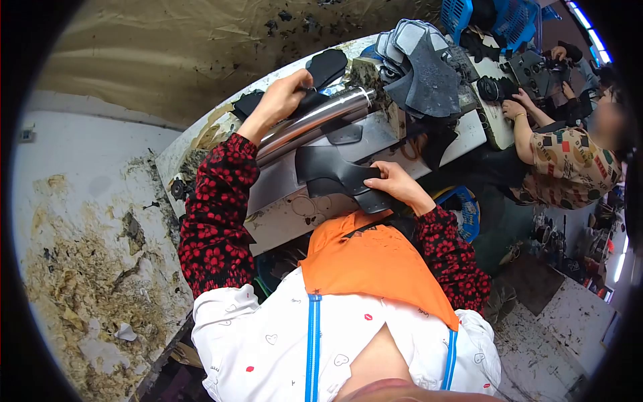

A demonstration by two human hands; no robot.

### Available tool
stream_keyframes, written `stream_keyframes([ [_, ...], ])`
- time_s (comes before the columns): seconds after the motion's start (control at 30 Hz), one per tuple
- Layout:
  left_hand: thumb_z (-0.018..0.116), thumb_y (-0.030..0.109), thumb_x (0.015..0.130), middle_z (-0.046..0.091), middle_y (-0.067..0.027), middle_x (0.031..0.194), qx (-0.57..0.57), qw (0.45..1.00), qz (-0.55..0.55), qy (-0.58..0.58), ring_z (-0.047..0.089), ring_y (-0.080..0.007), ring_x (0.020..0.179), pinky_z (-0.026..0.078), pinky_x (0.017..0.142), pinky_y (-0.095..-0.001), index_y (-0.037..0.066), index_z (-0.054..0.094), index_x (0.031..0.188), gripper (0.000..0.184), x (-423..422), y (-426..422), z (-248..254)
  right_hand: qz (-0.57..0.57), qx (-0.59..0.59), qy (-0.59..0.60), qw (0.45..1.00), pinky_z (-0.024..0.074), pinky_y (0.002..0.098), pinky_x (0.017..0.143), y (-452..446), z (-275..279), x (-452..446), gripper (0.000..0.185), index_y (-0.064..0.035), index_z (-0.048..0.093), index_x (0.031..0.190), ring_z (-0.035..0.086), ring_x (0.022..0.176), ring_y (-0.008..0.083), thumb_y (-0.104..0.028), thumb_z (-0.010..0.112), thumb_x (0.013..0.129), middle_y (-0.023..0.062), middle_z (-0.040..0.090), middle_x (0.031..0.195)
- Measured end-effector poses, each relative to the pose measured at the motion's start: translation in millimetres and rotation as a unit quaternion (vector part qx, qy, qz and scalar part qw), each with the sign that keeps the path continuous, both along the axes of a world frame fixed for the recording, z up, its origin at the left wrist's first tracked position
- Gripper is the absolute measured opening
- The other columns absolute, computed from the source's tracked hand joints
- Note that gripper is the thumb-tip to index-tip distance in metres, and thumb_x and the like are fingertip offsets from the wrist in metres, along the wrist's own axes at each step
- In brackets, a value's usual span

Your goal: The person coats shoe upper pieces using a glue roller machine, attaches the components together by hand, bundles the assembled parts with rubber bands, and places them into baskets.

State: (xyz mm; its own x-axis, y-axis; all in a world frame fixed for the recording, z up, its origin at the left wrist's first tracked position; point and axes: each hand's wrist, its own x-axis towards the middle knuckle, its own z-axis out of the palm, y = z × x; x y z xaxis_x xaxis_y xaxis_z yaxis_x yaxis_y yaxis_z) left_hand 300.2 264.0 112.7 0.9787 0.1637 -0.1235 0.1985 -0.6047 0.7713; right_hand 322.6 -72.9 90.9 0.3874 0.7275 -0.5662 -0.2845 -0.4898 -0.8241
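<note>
My right hand (398, 186) grips several overlapping black leather pieces (335, 169), thumb on top, in front of a shiny metal roller (315, 125). The pieces are curved and look like shoe upper parts. My left hand (281, 100) is beyond the roller, fingers bent and closed on the edge of a dark leather piece (309, 102); its fingertips are partly hidden. Another small black piece (345, 135) lies flat on the metal plate just in front of the roller. Dark rounded pieces (327, 67) rest on the bench behind my left hand.
A stack of grey and black cut pieces (425, 70) stands right of the roller. Blue baskets (512, 27) are at the back right. A co-worker in a patterned top (569, 161) works at the right bench. A stained white surface (100, 268) extends at left.
</note>
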Motion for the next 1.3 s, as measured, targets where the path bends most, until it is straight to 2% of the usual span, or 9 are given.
stream_keyframes([
  [0.07, 0.054, 0.009, 0.083, 0.062, -0.0111, 0.094, 0.007, 1.0, 0.001, -0.019, 0.058, -0.0278, 0.085, 0.045, 0.073, -0.0344, 0.003, 0.064, 0.081, 0.012, -2.3, 1.2, -0.7, 0.019, -0.002, -0.014, 1.0, 0.0422, 0.0168, 0.057, 4.8, -1.9, 4.7, 0.016, 0.0003, 0.06, 0.096, 0.052, 0.065, 0.0071, -0.006, 0.065, 0.081, 0.0014, 0.059, 0.078],
  [0.23, 0.056, 0.009, 0.081, 0.061, -0.0108, 0.096, 0.205, 0.975, -0.022, -0.082, 0.056, -0.0268, 0.083, 0.045, 0.072, -0.0338, 0.002, 0.062, 0.078, 0.01, -13.6, 23.6, -31.5, 0.028, -0.038, -0.097, 0.994, 0.0428, 0.0173, 0.059, 26.2, 7.3, 14.5, 0.018, 0.0, 0.061, 0.098, 0.052, 0.065, 0.0073, -0.005, 0.064, 0.081, 0.0013, 0.06, 0.079],
  [0.37, 0.058, 0.009, 0.079, 0.059, -0.0073, 0.1, 0.259, 0.962, -0.061, -0.065, 0.056, -0.0276, 0.082, 0.045, 0.071, -0.034, 0.003, 0.062, 0.081, 0.007, -44.5, 26.4, -77.6, 0.033, 0.108, -0.02, 0.993, 0.0404, 0.0181, 0.057, 8.0, 7.4, 7.8, 0.013, -0.0006, 0.061, 0.094, 0.049, 0.063, 0.0066, -0.007, 0.064, 0.082, 0.0004, 0.059, 0.077],
  [0.53, 0.058, 0.012, 0.081, 0.057, -0.0101, 0.106, 0.163, 0.985, -0.062, 0.012, 0.056, -0.0304, 0.086, 0.045, 0.073, -0.0366, 0.002, 0.062, 0.079, 0.011, -36.0, 34.7, -38.9, 0.065, 0.062, -0.043, 0.995, 0.0397, 0.0185, 0.057, 13.9, 4.1, 8.7, 0.011, -0.0003, 0.063, 0.089, 0.049, 0.063, 0.0066, -0.008, 0.065, 0.082, -0.0002, 0.059, 0.076],
  [0.7, 0.059, 0.012, 0.081, 0.055, -0.0127, 0.108, 0.04, 0.999, -0.027, 0.01, 0.056, -0.0313, 0.089, 0.044, 0.075, -0.0369, 0.002, 0.061, 0.084, 0.01, -23.0, 26.4, 7.9, 0.123, -0.01, -0.07, 0.99, 0.0403, 0.0179, 0.058, 23.2, 3.8, 22.3, 0.009, -0.0001, 0.064, 0.086, 0.049, 0.064, 0.0071, -0.007, 0.066, 0.081, -0.0001, 0.061, 0.076],
  [0.87, 0.061, 0.009, 0.079, 0.055, -0.0122, 0.105, 0.209, 0.97, 0.013, -0.123, 0.056, -0.0294, 0.087, 0.044, 0.072, -0.0366, 0.003, 0.058, 0.089, 0.012, -20.1, 21.6, -7.9, 0.123, -0.122, -0.154, 0.973, 0.0407, 0.0181, 0.059, 52.3, 17.4, 27.3, 0.007, -0.0006, 0.064, 0.084, 0.049, 0.065, 0.0068, -0.007, 0.065, 0.081, 0.0, 0.061, 0.076],
  [1.03, 0.057, 0.005, 0.08, 0.055, -0.0089, 0.1, 0.274, 0.951, -0.07, -0.121, 0.056, -0.0281, 0.085, 0.044, 0.071, -0.0357, 0.005, 0.057, 0.097, 0.017, -42.7, 35.5, -96.1, 0.08, 0.002, -0.005, 0.997, 0.0392, 0.0187, 0.057, 18.4, 6.0, 14.6, 0.009, -0.0009, 0.062, 0.082, 0.048, 0.063, 0.0063, -0.009, 0.066, 0.082, -0.0002, 0.059, 0.074],
  [1.2, 0.058, 0.005, 0.08, 0.052, -0.0103, 0.096, 0.079, 0.994, -0.079, 0.007, 0.054, -0.0295, 0.08, 0.043, 0.073, -0.0347, 0.006, 0.061, 0.094, 0.014, -30.4, 33.5, -31.6, 0.034, 0.053, -0.027, 0.998, 0.0398, 0.0191, 0.057, 24.2, -2.3, 8.1, 0.009, -0.0012, 0.062, 0.084, 0.049, 0.065, 0.0064, -0.009, 0.066, 0.081, -0.0001, 0.059, 0.075],
  [1.3, 0.058, 0.004, 0.079, 0.051, -0.0112, 0.095, 0.087, 0.993, -0.059, -0.048, 0.053, -0.0296, 0.079, 0.043, 0.075, -0.0343, 0.005, 0.062, 0.093, 0.014, -21.6, 20.5, 2.0, 0.022, 0.03, -0.071, 0.997, 0.0407, 0.0195, 0.058, 48.6, -0.2, 8.5, 0.008, -0.0014, 0.062, 0.085, 0.049, 0.065, 0.0068, -0.008, 0.066, 0.081, 0.0002, 0.06, 0.076],
])
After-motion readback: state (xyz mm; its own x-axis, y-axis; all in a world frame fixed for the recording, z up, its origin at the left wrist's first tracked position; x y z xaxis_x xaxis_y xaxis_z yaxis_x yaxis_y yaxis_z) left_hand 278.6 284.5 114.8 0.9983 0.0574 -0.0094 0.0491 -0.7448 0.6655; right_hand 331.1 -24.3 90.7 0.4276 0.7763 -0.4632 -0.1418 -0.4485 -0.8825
